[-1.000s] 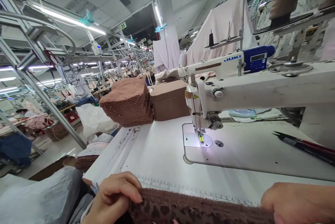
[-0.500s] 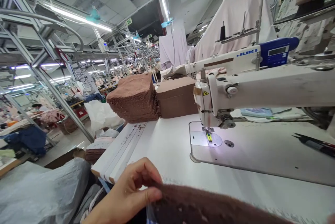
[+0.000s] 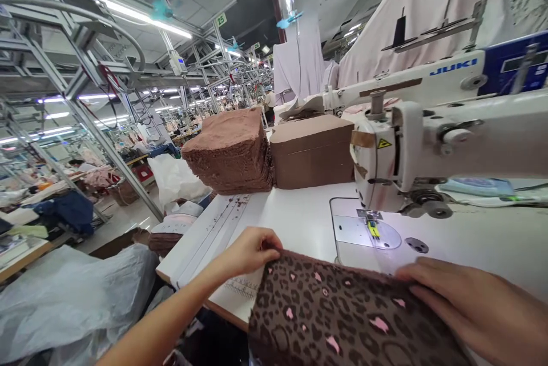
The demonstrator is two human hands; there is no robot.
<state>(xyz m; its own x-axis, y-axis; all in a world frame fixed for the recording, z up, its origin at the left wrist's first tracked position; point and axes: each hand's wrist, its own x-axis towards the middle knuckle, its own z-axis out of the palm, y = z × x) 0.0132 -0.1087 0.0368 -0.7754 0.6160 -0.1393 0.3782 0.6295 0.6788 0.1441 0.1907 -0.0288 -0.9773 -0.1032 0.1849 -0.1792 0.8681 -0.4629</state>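
A brown leopard-print fabric piece with pink spots hangs between my hands at the near table edge, fuzzy brown along its top edge. My left hand pinches its upper left corner between thumb and fingers. At the upper right edge, my right hand grips the fabric, thumb in front. Just beyond the cloth is the white sewing machine, its presser foot lit over the needle plate. The fabric is apart from the needle.
A stack of fuzzy brown pieces and a smooth brown stack stand at the table's back. Plastic-wrapped goods lie lower left. A second machine stands behind. A printed ruler scale runs along the near edge.
The fabric has been raised and turned so its leopard-print side faces me. My right hand has come into view onto its right edge; my left hand still pinches the corner. The view has shifted.
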